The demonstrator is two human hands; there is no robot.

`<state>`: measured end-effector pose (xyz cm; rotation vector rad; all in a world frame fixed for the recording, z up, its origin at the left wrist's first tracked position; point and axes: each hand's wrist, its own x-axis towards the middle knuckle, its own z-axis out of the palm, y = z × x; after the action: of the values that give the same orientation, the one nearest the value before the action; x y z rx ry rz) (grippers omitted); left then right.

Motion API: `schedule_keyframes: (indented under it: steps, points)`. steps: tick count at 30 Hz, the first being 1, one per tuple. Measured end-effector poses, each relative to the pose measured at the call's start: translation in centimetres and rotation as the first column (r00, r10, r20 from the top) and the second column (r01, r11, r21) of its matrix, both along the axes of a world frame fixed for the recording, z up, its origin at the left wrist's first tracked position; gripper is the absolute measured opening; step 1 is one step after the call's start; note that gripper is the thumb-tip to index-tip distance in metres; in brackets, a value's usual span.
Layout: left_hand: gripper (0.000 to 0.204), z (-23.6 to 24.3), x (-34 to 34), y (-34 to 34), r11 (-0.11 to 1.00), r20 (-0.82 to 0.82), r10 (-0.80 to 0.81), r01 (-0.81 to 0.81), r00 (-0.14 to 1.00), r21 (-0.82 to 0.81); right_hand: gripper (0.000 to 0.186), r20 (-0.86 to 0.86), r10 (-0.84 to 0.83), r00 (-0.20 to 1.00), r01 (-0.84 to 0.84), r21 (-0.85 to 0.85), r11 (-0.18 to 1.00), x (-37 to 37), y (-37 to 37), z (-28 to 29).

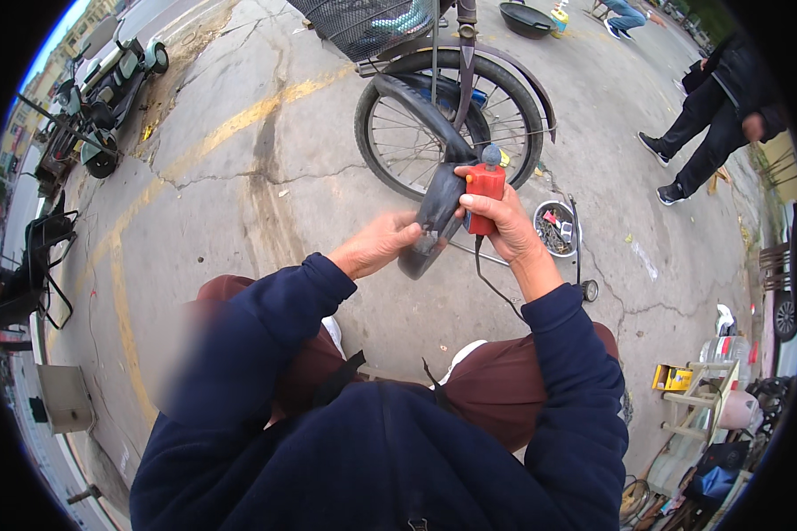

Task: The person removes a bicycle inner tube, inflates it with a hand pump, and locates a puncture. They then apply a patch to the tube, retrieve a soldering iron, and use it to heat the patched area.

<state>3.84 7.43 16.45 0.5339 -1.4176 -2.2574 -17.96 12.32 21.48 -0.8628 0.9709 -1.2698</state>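
Observation:
A black inner tube (440,196) hangs out of a bicycle wheel (372,133) in front of me, its loose loop drawn toward my knees. My left hand (376,246), slightly blurred, has its fingers closed at the left side of this loop. To the right of it, my right hand (507,221) grips a small red hand-held grinder (485,190). A round grey grinding head points up from the tool, and a dark cord runs down from its lower end. The right fingertips lie close against the tube; whether they also hold it is hidden.
Right of the wheel stands a round bowl (557,228) of small parts, beside a thin black hose. A wire basket (367,26) sits above the wheel. Farther off are a person in dark clothes (717,115), a black basin (530,19), a stool (704,398) and a wheelbarrow (44,248).

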Motion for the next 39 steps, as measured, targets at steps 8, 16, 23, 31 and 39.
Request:
schedule_keyframes:
  steps: [8, 16, 23, 31, 39]
  points:
    - [0.065, 1.3, -1.3, 1.5, 0.965, 0.298, 0.183, -0.113, 0.937, -0.237, 0.053, -0.039, -0.082, 0.996, 0.082, -0.005, 0.997, -0.8, 0.6, 0.0]
    - [0.040, 0.7, -2.1, 2.3, 0.957, 0.290, 0.262, -0.210, 0.920, -0.201, 0.051, -0.040, -0.078, 0.996, 0.078, 0.002, 0.997, -2.0, 0.6, -0.9]
    - [0.024, -0.4, -1.6, 1.6, 0.977, 0.324, 0.204, -0.173, 0.924, -0.121, 0.052, -0.073, -0.008, 0.997, 0.013, 0.058, 0.998, -1.7, 0.6, -1.6]
    - [0.021, 1.2, -1.7, 2.9, 0.942, 0.323, 0.181, -0.069, 0.929, -0.329, 0.045, -0.135, 0.041, 0.990, -0.016, 0.176, 0.984, -1.2, 0.6, -1.5]
    - [0.026, 2.2, -0.8, 2.0, 0.551, 0.191, 0.253, 0.021, 0.948, -0.835, 0.037, -0.052, 0.055, 0.997, -0.043, 0.211, 0.977, -1.1, 0.9, -1.1]
